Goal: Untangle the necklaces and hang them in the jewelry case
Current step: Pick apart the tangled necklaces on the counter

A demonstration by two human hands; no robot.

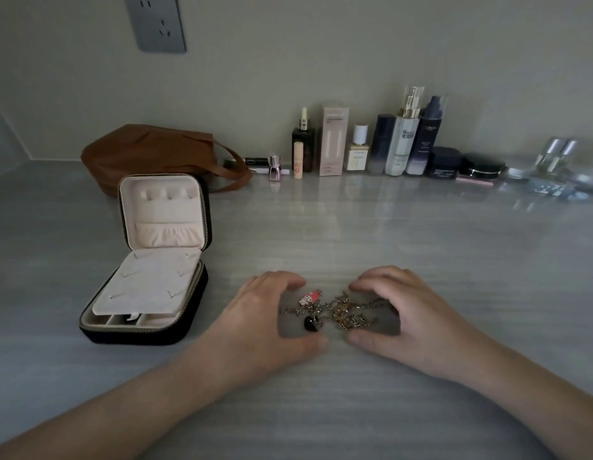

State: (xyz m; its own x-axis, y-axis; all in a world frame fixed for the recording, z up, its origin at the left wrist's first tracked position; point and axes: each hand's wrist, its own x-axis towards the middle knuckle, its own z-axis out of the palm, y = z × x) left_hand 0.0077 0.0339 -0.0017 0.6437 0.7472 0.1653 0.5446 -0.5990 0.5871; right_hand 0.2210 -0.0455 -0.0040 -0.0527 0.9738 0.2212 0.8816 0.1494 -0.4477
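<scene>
Nearest me, both forearms come in over the table (321, 410), wrists low so the fingers can do fine work. Left hand (268, 315): arched and loosely cupped, thumb on the table at the near side, fingertips at the far side; it grips nothing that I can see. Right hand (412, 315): the mirror of it, also arched. One chain runs in under its fingers, and I cannot tell whether they pinch it or merely cover it. Between the two, fenced in by them, the necklaces (341, 310) lie on the table in one knotted heap, none lifted. I judge the cupping is there to keep the heap together while I look for a loose end. A pink charm (310, 297) and a black heart (311, 323) sit at the left edge of the tangle, just beside my left palm; they likely mark separate chains and give the best place to start. Farther left, well apart from the hands, the case (142, 336) stands open, its lid (162, 207) upright and facing me so the hooks can be reached; a pale tray (145, 283) lies tilted over the base. No chain hangs there yet. Behind it is a brown bag (145, 151), and bottles (401, 144) line the wall.
</scene>
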